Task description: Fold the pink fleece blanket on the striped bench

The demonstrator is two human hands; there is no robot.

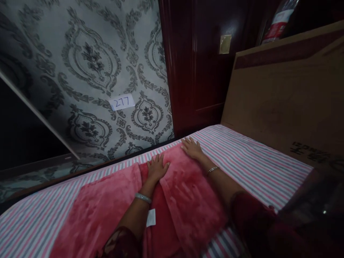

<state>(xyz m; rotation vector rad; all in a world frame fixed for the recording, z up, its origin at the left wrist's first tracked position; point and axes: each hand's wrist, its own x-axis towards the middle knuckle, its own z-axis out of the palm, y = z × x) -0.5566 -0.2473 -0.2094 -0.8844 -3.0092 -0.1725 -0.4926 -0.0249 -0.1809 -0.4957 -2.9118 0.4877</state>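
Both unclenched, my left hand (157,168) and right hand (192,147) touch the blanket (188,182), smoothing, I judge; the next stroke needs even pressure.

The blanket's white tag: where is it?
The tag lies low in the head view, left of centre, on the blanket, just right of the left forearm.

Head camera looks forward (blanket (166,211) below).

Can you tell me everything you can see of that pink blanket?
The blanket is pinkish-red and looks plush. It lies on a striped sheet, both sides apparently folded inward, leaving a darker strip between, where a white tag shows. The left hand rests on it near that strip, the right hand near its far edge.
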